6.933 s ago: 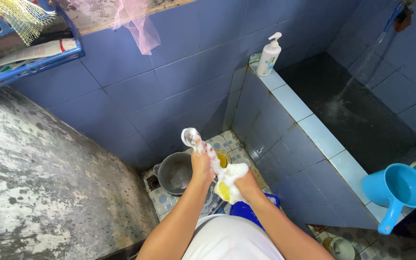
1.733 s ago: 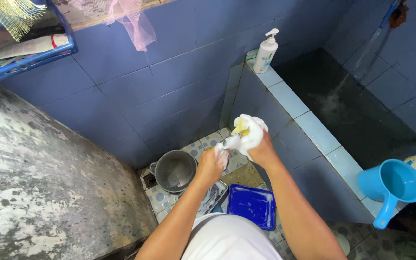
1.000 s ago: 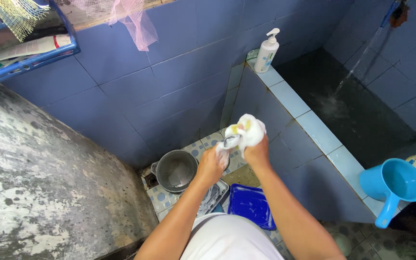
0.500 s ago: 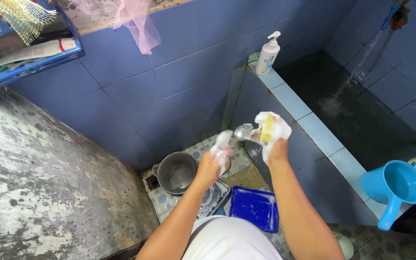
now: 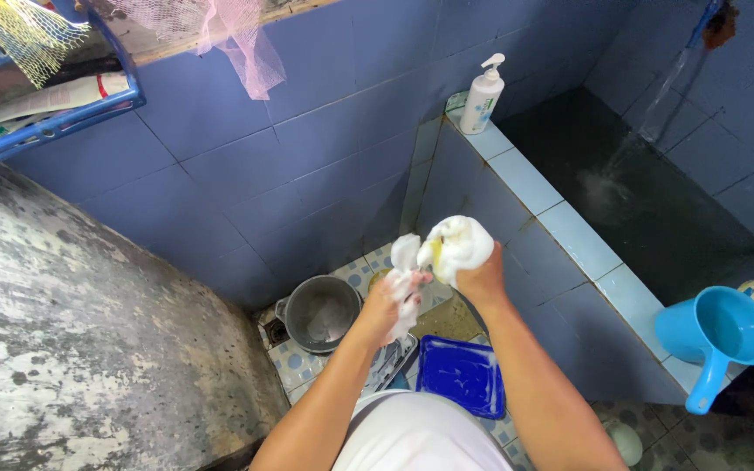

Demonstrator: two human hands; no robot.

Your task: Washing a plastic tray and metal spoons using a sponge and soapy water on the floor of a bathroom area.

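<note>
Two hands meet above the patterned tile floor (image 5: 294,359). Left hand (image 5: 386,307) is clamped on a foam-covered utensil (image 5: 405,262); its kind cannot be told. Right hand (image 5: 479,277) grips a foamy yellow sponge (image 5: 455,247), touching the utensil. Below stand a round grey metal pot (image 5: 320,311) and a blue rectangular plastic tray (image 5: 460,375).

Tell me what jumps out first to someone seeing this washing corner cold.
The foam does: the right hand grips a suds-covered yellow sponge at mid-frame, pressed against a soapy utensil in the left hand, above a grey pot and blue tray on the floor. To the right, water streams into the dark tiled tank, with a bright blue dipper on its rim.
</note>
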